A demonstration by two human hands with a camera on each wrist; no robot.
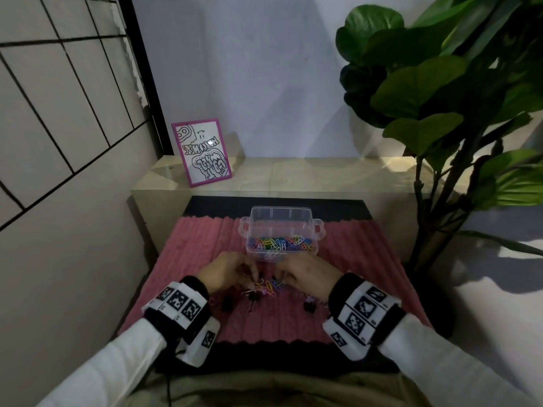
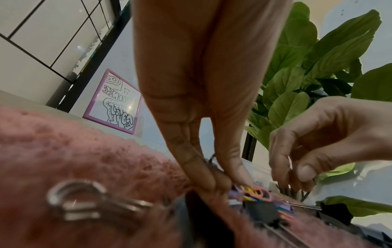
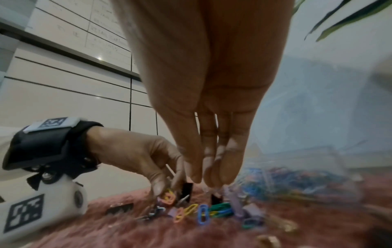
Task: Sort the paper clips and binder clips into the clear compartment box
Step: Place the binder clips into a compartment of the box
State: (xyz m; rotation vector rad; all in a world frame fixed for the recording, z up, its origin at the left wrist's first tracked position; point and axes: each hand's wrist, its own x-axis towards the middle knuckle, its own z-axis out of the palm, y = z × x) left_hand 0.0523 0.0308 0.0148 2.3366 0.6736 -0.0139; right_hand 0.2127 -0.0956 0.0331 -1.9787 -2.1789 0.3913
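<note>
- Nearest to me I see two white sleeves [image 1: 117,356], each ending in a black wrist strap that carries white blocks printed with square black-and-white codes.
- Beneath the forearms lies a pink mat [image 1: 282,321] with a ribbed surface that looks fuzzy in the wrist views; it rests on a black layer with a wavy edge.
- On the mat between the wrists I see several black binder clips [image 1: 253,295] with silver wire handles (one handle loop fills the near corner of the left wrist view, blurred).
- Just past them sits a small loose pile of coloured paper clips [image 1: 269,286], thin plastic-coated loops in pink, yellow, blue, green and purple.
- My left hand [image 1: 226,271] hangs fingers-down over the left side of that pile, its thumb and fingertips [image 2: 212,181] pressed together at the clips; what exactly they pinch I cannot tell.
- My right hand [image 1: 308,274] hovers over the pile's right side, fingers [image 3: 224,164] straight and close together, tips just above the clips.
- Just beyond both hands stands the clear compartment box [image 1: 282,221], open, rounded, with small side handles; its nearest compartment holds a heap of coloured paper clips.
- Farther back a pale stone-look ledge [image 1: 293,171] carries a purple-framed drawing [image 1: 202,152], leaning.
- A broad-leaved green plant [image 1: 440,83] rises on the right.
</note>
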